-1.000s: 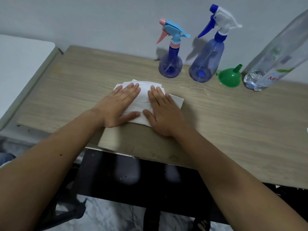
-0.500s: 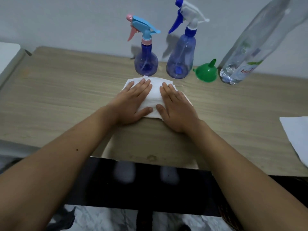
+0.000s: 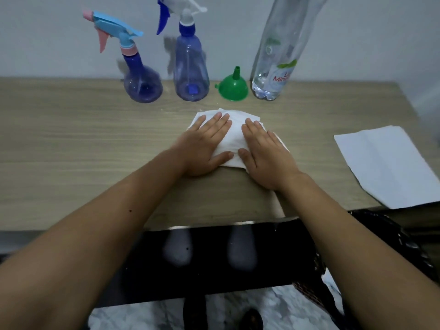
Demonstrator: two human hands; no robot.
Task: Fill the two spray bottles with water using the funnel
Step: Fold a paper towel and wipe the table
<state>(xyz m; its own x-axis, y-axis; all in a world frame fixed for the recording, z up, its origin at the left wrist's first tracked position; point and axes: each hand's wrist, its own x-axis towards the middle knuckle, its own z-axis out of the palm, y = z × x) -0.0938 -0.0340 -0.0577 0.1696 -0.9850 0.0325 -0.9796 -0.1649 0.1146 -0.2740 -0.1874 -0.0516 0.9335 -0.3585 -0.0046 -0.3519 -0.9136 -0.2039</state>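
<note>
Two blue spray bottles stand at the back of the wooden table. The round one point(image 3: 142, 84) has a light-blue and pink trigger head; the taller one point(image 3: 190, 67) has a white and blue head. Right of them a green funnel point(image 3: 233, 88) lies mouth down, spout up. A tall clear water bottle point(image 3: 273, 67) stands beside it, with some water at the bottom. My left hand point(image 3: 206, 145) and my right hand point(image 3: 263, 151) lie flat, fingers straight, pressing on a folded white paper towel point(image 3: 234, 134) in front of the bottles.
A second white paper sheet point(image 3: 385, 163) lies at the table's right, overhanging the front edge. The grey wall stands right behind the bottles. The wooden table point(image 3: 71, 151) stretches bare to the left. Below the front edge are a dark panel and marble floor.
The camera view has swung right and closer, so bottles and funnel sit more centred and the right paper sheet has come into view. Both hands stay flat on the towel.
</note>
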